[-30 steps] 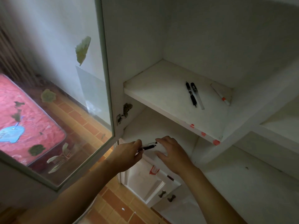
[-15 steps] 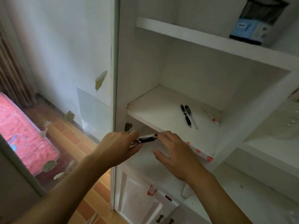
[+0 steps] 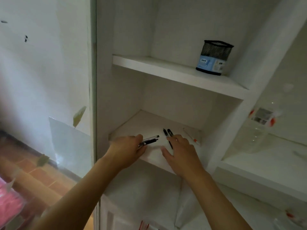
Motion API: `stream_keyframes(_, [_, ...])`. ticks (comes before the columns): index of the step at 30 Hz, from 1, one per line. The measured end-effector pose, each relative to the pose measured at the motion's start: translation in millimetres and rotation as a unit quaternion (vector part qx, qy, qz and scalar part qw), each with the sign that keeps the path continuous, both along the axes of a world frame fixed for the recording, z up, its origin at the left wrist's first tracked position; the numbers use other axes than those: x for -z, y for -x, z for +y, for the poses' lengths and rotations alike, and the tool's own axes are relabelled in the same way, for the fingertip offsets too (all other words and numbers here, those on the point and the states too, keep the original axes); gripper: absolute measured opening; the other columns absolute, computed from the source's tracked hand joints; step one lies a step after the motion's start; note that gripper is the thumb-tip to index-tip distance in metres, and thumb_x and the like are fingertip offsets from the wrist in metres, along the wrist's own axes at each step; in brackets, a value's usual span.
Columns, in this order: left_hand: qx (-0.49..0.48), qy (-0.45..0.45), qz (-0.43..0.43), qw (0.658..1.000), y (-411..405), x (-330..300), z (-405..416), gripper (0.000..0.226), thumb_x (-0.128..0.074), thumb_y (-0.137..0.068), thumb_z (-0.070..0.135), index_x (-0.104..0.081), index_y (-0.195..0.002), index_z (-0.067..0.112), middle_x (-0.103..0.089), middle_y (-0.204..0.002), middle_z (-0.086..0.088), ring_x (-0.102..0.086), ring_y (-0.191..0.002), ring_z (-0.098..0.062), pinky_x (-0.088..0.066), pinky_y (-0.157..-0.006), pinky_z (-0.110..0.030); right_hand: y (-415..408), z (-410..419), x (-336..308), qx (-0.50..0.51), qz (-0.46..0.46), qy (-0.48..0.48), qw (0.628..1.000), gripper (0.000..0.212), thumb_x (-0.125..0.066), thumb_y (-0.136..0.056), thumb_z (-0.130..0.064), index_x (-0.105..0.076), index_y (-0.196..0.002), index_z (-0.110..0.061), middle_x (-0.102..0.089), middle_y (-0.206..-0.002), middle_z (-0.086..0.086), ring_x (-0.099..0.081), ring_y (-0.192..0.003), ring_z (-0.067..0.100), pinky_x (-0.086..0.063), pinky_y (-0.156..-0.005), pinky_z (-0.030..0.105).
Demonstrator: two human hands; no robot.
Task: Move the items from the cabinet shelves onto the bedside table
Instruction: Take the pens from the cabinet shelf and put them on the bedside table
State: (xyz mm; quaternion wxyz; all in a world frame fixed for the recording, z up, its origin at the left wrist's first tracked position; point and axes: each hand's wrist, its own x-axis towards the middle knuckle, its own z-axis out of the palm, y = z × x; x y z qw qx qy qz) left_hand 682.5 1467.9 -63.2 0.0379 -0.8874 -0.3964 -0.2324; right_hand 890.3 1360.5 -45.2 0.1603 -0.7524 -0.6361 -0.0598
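My left hand [image 3: 128,149] grips two pens [image 3: 149,140], dark with clear barrels, over the front of the middle shelf [image 3: 132,125] of the white cabinet. My right hand [image 3: 180,152] reaches over the same shelf with fingers extended, their tips touching two black pens [image 3: 167,132] that lie side by side. A white pen with a red band [image 3: 191,137] lies further right on that shelf. A black mesh pen holder [image 3: 214,58] with a blue label stands on the upper shelf [image 3: 166,68].
The open cabinet door edge [image 3: 93,97] stands just left of my left arm. A clear plastic bottle [image 3: 259,128] lies in the right compartment. Lower cabinet doors are below, and tiled floor [image 3: 41,176] and a pink mattress lie at lower left.
Both hands rose from the lower shelf to the middle shelf. My right hand let go of the pens in my left hand and reached onto the two black pens. The view tilted upward.
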Motion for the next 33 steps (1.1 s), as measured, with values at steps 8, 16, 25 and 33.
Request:
stream_keyframes(8, [0.008,0.023,0.005,1.0,-25,2,28,0.03,-0.041,-0.099,0.057,-0.047,-0.096,0.028,-0.063,-0.085,0.004,-0.06,-0.071,-0.022,-0.033,-0.056,-0.032,-10,24,6,0.098,-0.008,0.008,0.995,0.062,-0.035,-0.103,-0.062,-0.043,-0.15,-0.023,-0.04,-0.153,0.006,-0.04,-0.134,0.028,-0.036,-0.108,0.046])
stream_keyframes(16, [0.011,0.009,-0.07,0.997,-22,12,31,0.028,-0.044,-0.099,0.054,-0.053,-0.095,0.027,-0.067,-0.086,0.004,-0.066,-0.076,-0.021,-0.047,-0.061,-0.032,-25,59,11,0.18,-0.009,0.064,0.981,0.076,-0.034,-0.1,-0.068,-0.036,-0.156,-0.017,-0.031,-0.163,0.013,-0.032,-0.145,0.034,-0.021,-0.121,0.053])
stream_keyframes(25, [0.02,0.007,-0.083,0.996,-22,19,37,0.027,-0.044,-0.098,0.054,-0.054,-0.097,0.028,-0.066,-0.085,0.006,-0.066,-0.075,-0.021,-0.045,-0.06,-0.032,-40,84,1,0.249,0.056,0.135,0.958,0.106,-0.03,-0.088,-0.087,-0.015,-0.165,-0.016,-0.02,-0.169,0.015,-0.024,-0.152,0.038,-0.02,-0.12,0.063])
stream_keyframes(33, [0.027,0.015,-0.092,0.995,-18,17,36,0.027,-0.046,-0.098,0.053,-0.054,-0.096,0.028,-0.067,-0.087,0.005,-0.067,-0.078,-0.021,-0.041,-0.06,-0.032,-42,88,4,0.229,0.064,0.089,0.967,0.085,-0.041,-0.095,-0.074,-0.035,-0.156,-0.016,-0.04,-0.155,0.014,-0.034,-0.142,0.035,-0.032,-0.112,0.053])
